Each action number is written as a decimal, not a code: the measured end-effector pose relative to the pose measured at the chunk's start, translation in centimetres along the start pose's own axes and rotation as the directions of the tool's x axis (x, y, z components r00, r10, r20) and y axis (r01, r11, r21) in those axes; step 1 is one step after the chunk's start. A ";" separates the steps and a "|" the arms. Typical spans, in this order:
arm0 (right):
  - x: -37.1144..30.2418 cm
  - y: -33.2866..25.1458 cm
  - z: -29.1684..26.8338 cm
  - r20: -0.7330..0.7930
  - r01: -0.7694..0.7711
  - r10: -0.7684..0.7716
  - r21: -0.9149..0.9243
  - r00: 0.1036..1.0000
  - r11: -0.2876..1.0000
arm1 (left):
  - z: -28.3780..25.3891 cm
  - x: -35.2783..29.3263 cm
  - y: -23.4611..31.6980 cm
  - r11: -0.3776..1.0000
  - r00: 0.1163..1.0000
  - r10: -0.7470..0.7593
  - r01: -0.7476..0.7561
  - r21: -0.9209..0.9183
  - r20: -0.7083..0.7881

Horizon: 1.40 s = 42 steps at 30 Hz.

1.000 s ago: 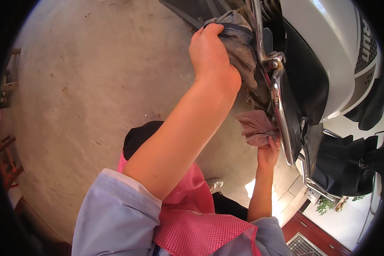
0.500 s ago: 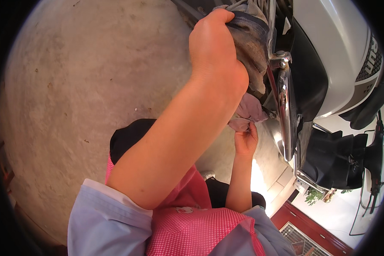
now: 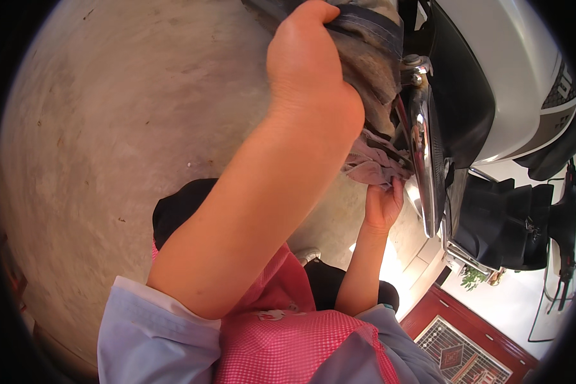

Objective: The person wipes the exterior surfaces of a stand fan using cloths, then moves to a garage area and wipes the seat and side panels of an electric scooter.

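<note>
My left hand point(image 3: 305, 54) is at the top, its thumb over the dark hem of a dirty grey-brown cloth point(image 3: 365, 70); most of its fingers are hidden or cut off by the frame. The cloth hangs in folds beside the motorbike's chrome bar. Lower down, my right hand point(image 3: 384, 203) pinches a crumpled mauve rag point(image 3: 370, 168) between thumb and fingers. The rag lies against the underside of the motorbike point(image 3: 464, 83), just below the grey-brown cloth. My left forearm covers part of the space between the two hands.
A chrome bar with a footrest point(image 3: 424, 153) sticks out right of the hands. Black bags or panels point(image 3: 502, 224) and a potted plant point(image 3: 472, 278) are farther right, near a red door point(image 3: 429, 313). Grey concrete floor point(image 3: 121, 128) spreads to the left.
My right hand has shifted right and slightly up, and the mauve rag is bunched differently. In the picture my left hand has moved a little left and up, still at the grey-brown cloth.
</note>
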State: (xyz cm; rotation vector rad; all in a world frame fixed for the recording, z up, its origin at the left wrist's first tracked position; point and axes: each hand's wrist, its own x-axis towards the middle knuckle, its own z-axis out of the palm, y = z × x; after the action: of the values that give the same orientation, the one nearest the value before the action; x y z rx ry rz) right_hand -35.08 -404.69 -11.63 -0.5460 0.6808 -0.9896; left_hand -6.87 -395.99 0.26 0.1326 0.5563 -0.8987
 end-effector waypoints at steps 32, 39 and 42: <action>3.7 -12.3 -18.9 -0.208 0.019 -0.073 -0.249 0.975 0.968 | 0.4 -1.3 0.1 0.999 0.997 -0.037 0.034 -0.030 -0.074; 4.2 -6.7 -8.6 0.176 -0.074 0.169 -0.446 0.970 0.892 | 0.6 -1.2 -0.2 0.999 0.998 -0.036 0.035 -0.013 -0.058; 0.9 -2.0 -3.6 -0.233 -0.053 -0.015 -0.281 0.972 0.958 | 0.6 -1.0 -0.4 0.999 0.998 -0.037 0.037 -0.002 -0.050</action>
State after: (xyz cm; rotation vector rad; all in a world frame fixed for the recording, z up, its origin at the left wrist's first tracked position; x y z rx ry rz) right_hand -38.54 -406.75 -12.93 -0.6804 1.0488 -0.9514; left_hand -7.43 -395.73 1.39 0.1447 0.6076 -0.9332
